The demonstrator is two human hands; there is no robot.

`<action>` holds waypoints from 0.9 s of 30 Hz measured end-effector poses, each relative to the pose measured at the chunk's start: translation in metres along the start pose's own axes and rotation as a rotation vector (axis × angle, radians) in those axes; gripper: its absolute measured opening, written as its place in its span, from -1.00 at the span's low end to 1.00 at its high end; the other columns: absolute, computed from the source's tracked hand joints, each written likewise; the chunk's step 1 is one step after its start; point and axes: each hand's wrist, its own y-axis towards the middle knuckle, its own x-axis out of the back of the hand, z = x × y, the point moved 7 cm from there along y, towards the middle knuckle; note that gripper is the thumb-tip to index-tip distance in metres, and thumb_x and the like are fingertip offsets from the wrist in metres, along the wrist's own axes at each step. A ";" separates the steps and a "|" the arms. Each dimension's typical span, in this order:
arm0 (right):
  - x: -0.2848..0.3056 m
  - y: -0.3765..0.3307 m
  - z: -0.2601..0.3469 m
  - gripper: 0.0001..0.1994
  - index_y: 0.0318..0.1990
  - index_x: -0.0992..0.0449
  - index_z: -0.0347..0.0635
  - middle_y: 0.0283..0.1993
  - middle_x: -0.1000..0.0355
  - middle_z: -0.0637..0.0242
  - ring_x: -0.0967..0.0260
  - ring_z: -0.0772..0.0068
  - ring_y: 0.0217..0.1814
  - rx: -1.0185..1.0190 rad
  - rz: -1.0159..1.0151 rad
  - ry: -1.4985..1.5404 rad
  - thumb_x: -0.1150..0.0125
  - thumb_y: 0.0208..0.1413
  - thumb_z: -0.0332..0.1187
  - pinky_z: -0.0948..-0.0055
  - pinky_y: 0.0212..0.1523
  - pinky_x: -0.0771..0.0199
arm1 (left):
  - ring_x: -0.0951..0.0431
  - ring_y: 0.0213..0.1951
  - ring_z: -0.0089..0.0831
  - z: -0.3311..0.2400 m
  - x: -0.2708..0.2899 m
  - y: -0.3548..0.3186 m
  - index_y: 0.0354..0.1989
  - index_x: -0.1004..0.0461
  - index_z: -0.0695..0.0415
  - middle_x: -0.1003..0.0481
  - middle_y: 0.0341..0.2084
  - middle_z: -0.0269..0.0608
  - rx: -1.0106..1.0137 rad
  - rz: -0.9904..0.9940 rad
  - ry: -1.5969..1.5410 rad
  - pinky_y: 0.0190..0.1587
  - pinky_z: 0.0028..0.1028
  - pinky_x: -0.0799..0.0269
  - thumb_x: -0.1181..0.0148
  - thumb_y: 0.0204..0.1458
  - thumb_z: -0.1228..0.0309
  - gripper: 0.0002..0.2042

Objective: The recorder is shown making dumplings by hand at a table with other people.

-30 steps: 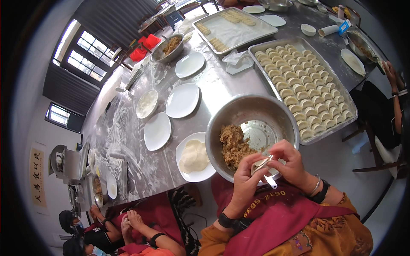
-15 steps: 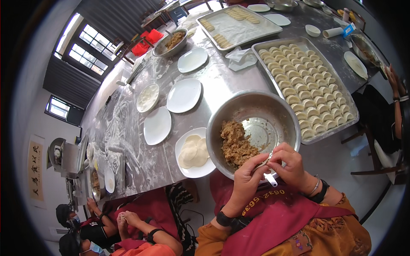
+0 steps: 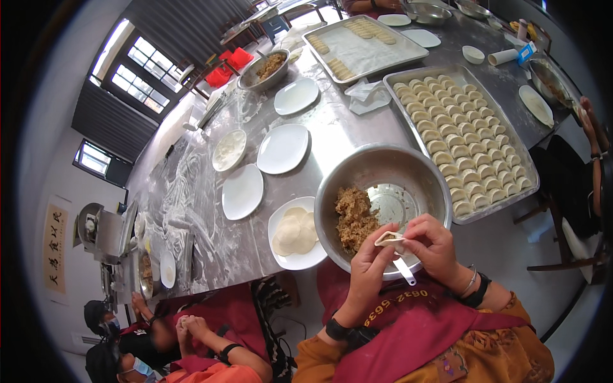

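Over the near edge of a steel bowl, both my hands pinch one folded dumpling, with a bit of brown filling showing in its open side. My left hand grips its left end between thumb and fingers. Its right end is in the fingertips of my right hand. Brown minced filling is heaped in the left part of the bowl. Below my hands a white spoon handle sticks out past the rim. Left of the bowl, round dough wrappers lie stacked on a white plate.
A metal tray of dumplings in rows stands right of the bowl; another tray lies farther back. White plates and a flour dish rest on the floury steel table. Co-workers sit at left; another person's arms show at right.
The dumpling has turned between my fingers, so its open side with filling now shows. My hands stay over the bowl's near edge. The whole view has shifted slightly.
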 end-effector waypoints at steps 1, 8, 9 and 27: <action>-0.002 -0.001 -0.002 -0.86 -0.38 -0.44 -0.27 -0.30 -0.33 0.26 -0.37 0.54 -0.30 -0.023 0.005 0.039 -0.26 -0.12 -0.57 0.62 -0.36 -0.41 | -0.44 -0.16 -0.49 0.004 -0.001 -0.002 0.07 -0.25 0.27 -0.38 -0.05 -0.10 0.042 -0.011 -0.065 -0.22 -0.59 -0.43 0.07 0.10 0.56 -0.67; -0.003 -0.002 0.000 -0.86 -0.40 -0.41 -0.27 -0.28 -0.30 0.27 -0.33 0.57 -0.39 0.031 0.063 -0.081 -0.26 -0.12 -0.57 0.67 -0.42 -0.35 | -0.45 -0.20 -0.55 0.007 0.000 -0.003 0.03 -0.29 0.24 -0.42 -0.14 -0.17 -0.005 0.070 0.179 -0.25 -0.60 -0.42 0.04 0.08 0.59 -0.69; -0.004 -0.001 0.001 -0.86 -0.40 -0.41 -0.26 -0.28 -0.29 0.27 -0.31 0.59 -0.43 0.078 0.085 -0.142 -0.26 -0.13 -0.58 0.68 -0.46 -0.32 | -0.45 -0.20 -0.55 0.006 0.000 -0.003 0.03 -0.29 0.24 -0.42 -0.14 -0.17 -0.006 0.073 0.182 -0.25 -0.60 -0.42 0.04 0.08 0.59 -0.69; -0.002 -0.001 0.011 -0.86 -0.45 -0.43 -0.26 -0.35 -0.31 0.25 -0.31 0.48 -0.43 0.183 0.014 -0.217 -0.28 -0.18 -0.59 0.61 -0.49 -0.31 | -0.41 -0.25 -0.63 0.012 0.001 0.000 0.07 -0.27 0.23 -0.41 -0.08 -0.19 0.031 0.002 0.027 -0.27 -0.65 -0.39 0.09 0.10 0.58 -0.67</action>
